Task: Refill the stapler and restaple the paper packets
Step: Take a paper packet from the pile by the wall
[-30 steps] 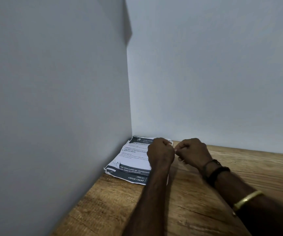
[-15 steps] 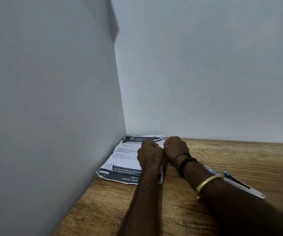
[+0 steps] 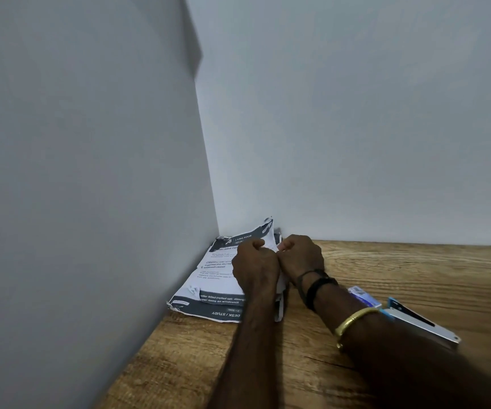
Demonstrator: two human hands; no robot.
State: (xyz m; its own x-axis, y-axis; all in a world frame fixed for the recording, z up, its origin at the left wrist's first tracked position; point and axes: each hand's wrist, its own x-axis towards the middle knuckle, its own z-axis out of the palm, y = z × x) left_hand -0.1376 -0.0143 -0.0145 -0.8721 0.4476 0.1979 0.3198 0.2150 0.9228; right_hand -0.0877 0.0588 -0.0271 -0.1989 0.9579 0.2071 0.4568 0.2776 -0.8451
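A stack of printed paper packets [image 3: 217, 278] lies in the corner of the wooden desk [image 3: 400, 278], against the left wall. My left hand [image 3: 254, 268] and my right hand [image 3: 301, 256] sit side by side over the stack's right edge, both pinching the top packet. Its far right corner [image 3: 267, 228] is lifted off the stack. An open stapler [image 3: 415, 320], silver with blue ends, lies on the desk to the right, partly behind my right forearm. A small blue and white box [image 3: 362, 295] rests just beyond it.
Grey walls close in the desk on the left [image 3: 90, 202] and at the back [image 3: 356, 128]. Bare wood stretches to the right of my hands and toward the near edge.
The top packet's far corner has come up off the stack between my hands. The view has shifted right, so the stapler and the small box now show more fully.
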